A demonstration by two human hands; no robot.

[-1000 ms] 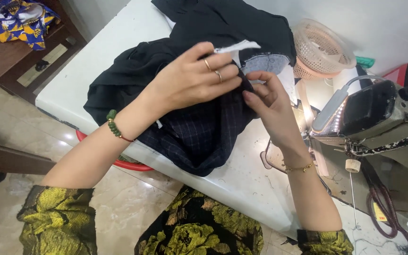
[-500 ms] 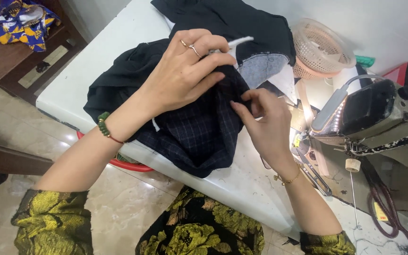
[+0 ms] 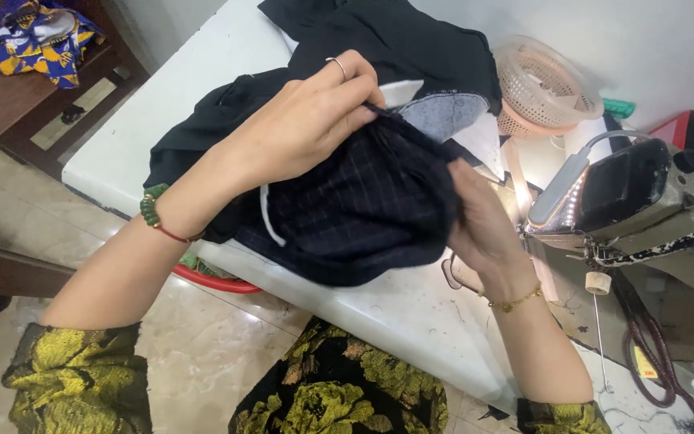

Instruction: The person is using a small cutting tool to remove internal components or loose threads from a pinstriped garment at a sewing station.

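Observation:
A dark navy checked cloth (image 3: pixel 363 213) is lifted off the white table (image 3: pixel 395 313) between both hands. My left hand (image 3: pixel 307 124), with a ring and a green bead bracelet, pinches its upper edge near the top. My right hand (image 3: pixel 479 221), wearing a gold chain bracelet, grips the cloth's right side, its fingers partly tucked into the fold. More black fabric (image 3: pixel 395 40) lies piled behind, with a grey lining piece (image 3: pixel 443 112) showing.
A sewing machine (image 3: pixel 628 193) with its lamp lit stands at the right. A pink mesh basket (image 3: pixel 544 88) sits behind it. A red basin (image 3: pixel 214 281) shows under the table edge. Blue and yellow cloth (image 3: pixel 34 36) lies on a wooden cabinet at far left.
Both hands have raised and bunched the checked cloth. My left hand moved up and tightened on the top edge; my right hand slid down and right along the side.

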